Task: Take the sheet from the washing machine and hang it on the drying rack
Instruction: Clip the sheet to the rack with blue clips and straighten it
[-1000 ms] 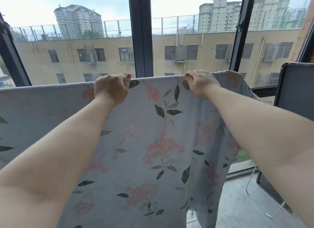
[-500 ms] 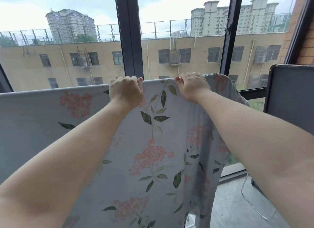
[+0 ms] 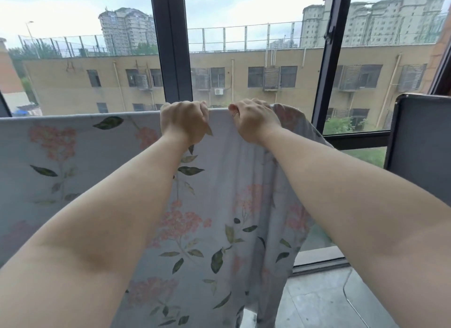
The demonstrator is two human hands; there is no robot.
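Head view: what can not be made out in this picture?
Head view:
- Drying rack: covered wholly by the floral sheet.
- Fingertips of the left hand and right hand: curled behind the sheet's top edge.
- Sheet's lower hem: cut off by the bottom edge.
- Washing machine: out of view.

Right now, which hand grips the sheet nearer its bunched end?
The right hand: it grips the top edge of the sheet beside the gathered folds, while the left hand holds the flat stretch.
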